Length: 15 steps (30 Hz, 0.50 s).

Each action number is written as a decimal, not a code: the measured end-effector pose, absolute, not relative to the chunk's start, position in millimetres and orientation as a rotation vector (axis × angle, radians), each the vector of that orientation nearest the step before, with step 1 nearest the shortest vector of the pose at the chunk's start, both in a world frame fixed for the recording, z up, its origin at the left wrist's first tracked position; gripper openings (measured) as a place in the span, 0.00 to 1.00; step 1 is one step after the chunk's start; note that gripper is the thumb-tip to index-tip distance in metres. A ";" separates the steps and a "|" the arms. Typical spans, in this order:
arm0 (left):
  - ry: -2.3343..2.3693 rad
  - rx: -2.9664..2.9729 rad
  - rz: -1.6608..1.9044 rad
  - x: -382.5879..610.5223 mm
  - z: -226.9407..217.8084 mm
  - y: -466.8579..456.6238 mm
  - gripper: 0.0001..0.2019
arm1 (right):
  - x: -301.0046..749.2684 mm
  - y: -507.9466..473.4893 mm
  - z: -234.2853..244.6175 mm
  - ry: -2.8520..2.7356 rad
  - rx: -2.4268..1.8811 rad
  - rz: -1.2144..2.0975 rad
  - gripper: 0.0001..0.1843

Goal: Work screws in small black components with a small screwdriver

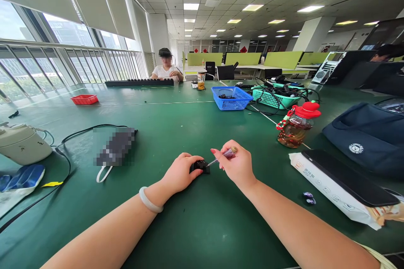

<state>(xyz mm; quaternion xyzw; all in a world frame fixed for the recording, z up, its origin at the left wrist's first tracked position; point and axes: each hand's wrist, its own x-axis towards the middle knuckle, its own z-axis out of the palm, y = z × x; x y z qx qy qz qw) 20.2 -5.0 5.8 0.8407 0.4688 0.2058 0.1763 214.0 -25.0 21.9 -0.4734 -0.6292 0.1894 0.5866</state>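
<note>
On the green tabletop [202,222], my left hand [180,172] pinches a small black part [198,165] and keeps it against the surface. Its exact kind is too small to make out. My right hand [238,166] is closed around the handle of a screwdriver [229,152], whose thin metal shaft slants down to the left. The tip meets or nearly meets the right side of the black part; contact cannot be told for sure. My left fingers cover some of the part.
Ahead stand a blue basket [232,100] and a teal basket [274,97] heaped with black cables. Rightward are a red-capped bottle [296,126], a phone [350,178] on a white packet and a dark blue bag [362,138]. A red tray [84,99] lies left; a person sits opposite.
</note>
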 end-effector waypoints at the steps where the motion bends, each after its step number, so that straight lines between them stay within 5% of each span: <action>1: 1.328 2.379 0.582 20.1 6.0 -5.1 0.17 | 214.0 -25.0 22.0 -1.466 -1.101 0.440 0.23; 15: 1.309 2.389 0.580 19.4 4.0 -4.4 0.17 | 210.2 -28.6 20.3 -1.579 -1.077 0.261 0.22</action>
